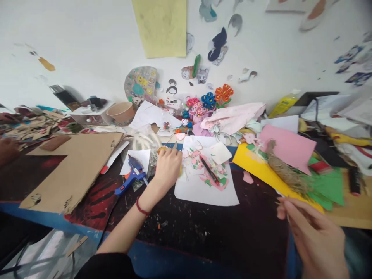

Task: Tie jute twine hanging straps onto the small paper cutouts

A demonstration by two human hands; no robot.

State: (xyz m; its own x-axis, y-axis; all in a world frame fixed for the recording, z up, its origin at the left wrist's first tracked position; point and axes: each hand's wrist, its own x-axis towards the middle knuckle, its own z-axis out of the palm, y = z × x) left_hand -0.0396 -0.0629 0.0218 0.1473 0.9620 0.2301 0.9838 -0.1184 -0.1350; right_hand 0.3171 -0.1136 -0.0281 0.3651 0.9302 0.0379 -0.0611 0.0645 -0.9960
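My left hand [168, 164] is closed over a pair of scissors at the back of the table; a pointed metal blade [175, 145] and bits of yellow handle show around the fingers. At the right, my right hand [312, 228] pinches a thin strand of twine [288, 219] between thumb and fingers. Just beyond it, a bundle of brown twine [286, 170] lies across yellow card [257, 170] and pink paper [290, 145]. Left of my left hand rests a blue glue gun [132, 180] on white paper.
A white sheet [205, 197] bears paper scraps and a red-and-black pen [209, 170]. Brown cardboard [78, 174] lies at the left, with another person's hand [8, 149] beyond. Craft flowers [209, 100], a bowl [120, 112] and a yellow bottle [285, 102] stand along the wall.
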